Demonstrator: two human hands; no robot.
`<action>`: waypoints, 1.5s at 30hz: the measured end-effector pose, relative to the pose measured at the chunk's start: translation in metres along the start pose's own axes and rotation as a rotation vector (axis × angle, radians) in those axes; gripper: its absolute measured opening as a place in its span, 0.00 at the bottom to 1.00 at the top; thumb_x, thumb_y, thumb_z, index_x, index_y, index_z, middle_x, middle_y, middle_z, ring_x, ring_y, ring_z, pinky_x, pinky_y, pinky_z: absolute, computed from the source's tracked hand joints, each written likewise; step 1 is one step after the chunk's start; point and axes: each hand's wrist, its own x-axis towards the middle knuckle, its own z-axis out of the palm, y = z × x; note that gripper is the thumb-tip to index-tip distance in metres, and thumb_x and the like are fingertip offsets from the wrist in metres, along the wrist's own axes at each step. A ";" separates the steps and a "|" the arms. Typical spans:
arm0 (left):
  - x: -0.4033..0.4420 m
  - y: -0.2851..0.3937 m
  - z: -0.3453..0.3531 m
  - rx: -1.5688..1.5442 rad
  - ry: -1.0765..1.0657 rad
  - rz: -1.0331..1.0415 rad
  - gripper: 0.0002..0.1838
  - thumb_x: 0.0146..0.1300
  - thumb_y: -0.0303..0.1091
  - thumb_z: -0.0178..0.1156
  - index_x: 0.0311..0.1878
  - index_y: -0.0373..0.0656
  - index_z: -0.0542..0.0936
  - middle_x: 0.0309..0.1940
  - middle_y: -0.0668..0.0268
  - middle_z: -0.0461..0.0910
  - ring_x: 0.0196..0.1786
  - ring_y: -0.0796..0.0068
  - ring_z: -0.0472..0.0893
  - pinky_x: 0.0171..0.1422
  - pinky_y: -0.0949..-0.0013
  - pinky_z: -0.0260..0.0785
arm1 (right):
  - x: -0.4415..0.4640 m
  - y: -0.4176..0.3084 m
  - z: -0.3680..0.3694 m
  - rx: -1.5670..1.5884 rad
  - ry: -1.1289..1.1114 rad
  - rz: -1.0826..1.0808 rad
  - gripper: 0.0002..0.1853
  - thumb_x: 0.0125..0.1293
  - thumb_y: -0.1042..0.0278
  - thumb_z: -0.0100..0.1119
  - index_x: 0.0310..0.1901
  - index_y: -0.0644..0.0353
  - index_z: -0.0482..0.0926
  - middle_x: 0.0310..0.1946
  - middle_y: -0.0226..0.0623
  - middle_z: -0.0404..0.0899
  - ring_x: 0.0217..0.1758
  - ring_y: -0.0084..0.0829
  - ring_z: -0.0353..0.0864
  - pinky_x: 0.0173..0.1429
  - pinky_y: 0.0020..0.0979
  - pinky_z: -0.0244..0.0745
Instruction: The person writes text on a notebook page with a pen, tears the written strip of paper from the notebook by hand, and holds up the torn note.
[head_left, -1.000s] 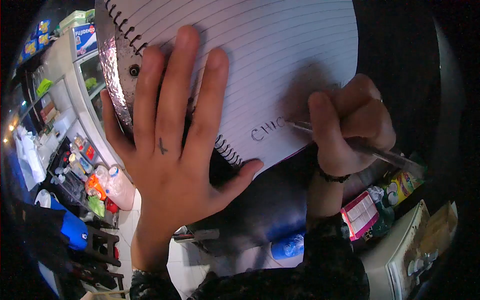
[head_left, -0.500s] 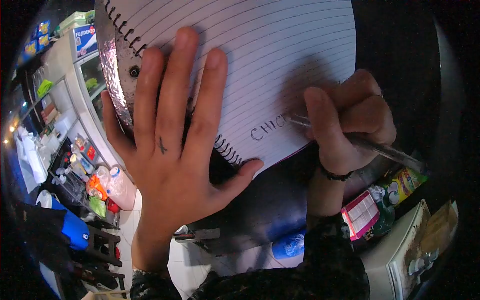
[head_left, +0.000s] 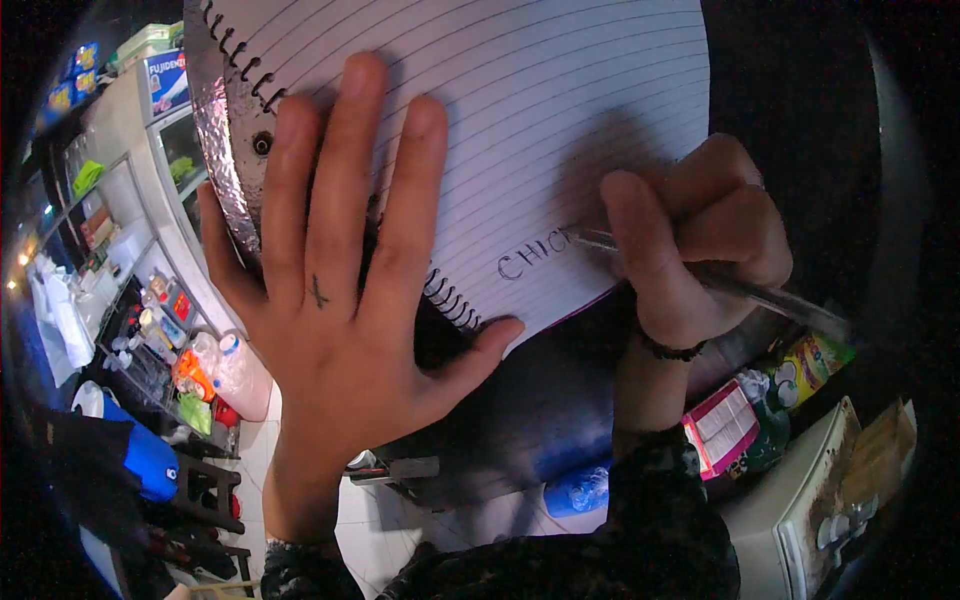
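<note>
The left hand lies palm down with its fingers spread wide across the binding side of a lined spiral notebook, the thumb reaching to the page's lower corner just beyond the black wire coil; a small dark mark sits near the base of its middle finger. Along the outer fingers runs a shiny, crinkled silver strip. The right hand, wearing a dark beaded bracelet, pinches a clear-barrelled pen between thumb and fingers, its tip at the end of the handwritten capitals, which read "CHIC" or similar, the last letter partly hidden. The notebook is at the top centre, the dark worktop showing below it. Beneath the right forearm's side are a pink-edged packet, a yellow-and-green packet and a stained white appliance. To the left stand a glass-fronted cabinet bearing a "FUJIDENZO" sign and a blue container beside a dark stool.
</note>
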 end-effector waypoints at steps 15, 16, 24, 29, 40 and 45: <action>0.000 0.000 0.001 -0.010 0.005 -0.006 0.55 0.40 0.68 0.58 0.67 0.41 0.56 0.66 0.49 0.54 0.67 0.43 0.54 0.66 0.43 0.42 | -0.004 0.005 0.003 0.069 0.119 0.033 0.17 0.46 0.89 0.60 0.19 0.55 0.63 0.16 0.32 0.69 0.16 0.17 0.60 0.19 0.21 0.55; 0.000 0.000 0.001 -0.008 0.005 -0.005 0.55 0.40 0.68 0.58 0.67 0.41 0.56 0.66 0.49 0.54 0.67 0.43 0.54 0.66 0.43 0.42 | -0.004 0.005 0.002 0.070 0.117 0.043 0.17 0.46 0.89 0.60 0.19 0.55 0.63 0.16 0.32 0.69 0.16 0.17 0.60 0.19 0.21 0.55; 0.001 0.000 0.001 0.012 0.000 -0.009 0.55 0.40 0.69 0.56 0.67 0.42 0.56 0.67 0.49 0.54 0.67 0.43 0.54 0.66 0.43 0.43 | -0.003 0.004 0.003 0.050 0.113 0.048 0.18 0.46 0.89 0.60 0.18 0.55 0.62 0.15 0.31 0.68 0.16 0.18 0.62 0.19 0.21 0.56; 0.000 0.001 0.000 0.014 -0.011 -0.016 0.55 0.41 0.70 0.56 0.67 0.41 0.56 0.66 0.49 0.54 0.67 0.42 0.54 0.65 0.43 0.44 | -0.002 0.007 0.003 0.088 0.077 -0.007 0.19 0.45 0.90 0.60 0.18 0.55 0.62 0.15 0.31 0.68 0.16 0.17 0.61 0.19 0.20 0.55; 0.002 0.004 -0.003 0.024 -0.027 -0.034 0.54 0.40 0.69 0.56 0.66 0.40 0.58 0.66 0.49 0.55 0.66 0.42 0.54 0.66 0.44 0.44 | 0.000 0.003 0.001 0.025 0.050 -0.007 0.19 0.45 0.91 0.60 0.19 0.55 0.62 0.15 0.33 0.70 0.14 0.17 0.61 0.17 0.20 0.56; 0.003 0.005 -0.004 0.032 -0.048 -0.043 0.55 0.40 0.69 0.57 0.66 0.40 0.57 0.66 0.49 0.56 0.67 0.42 0.54 0.67 0.44 0.44 | -0.001 0.005 0.001 0.019 0.021 -0.113 0.19 0.46 0.91 0.60 0.19 0.55 0.62 0.14 0.33 0.69 0.16 0.17 0.62 0.18 0.20 0.57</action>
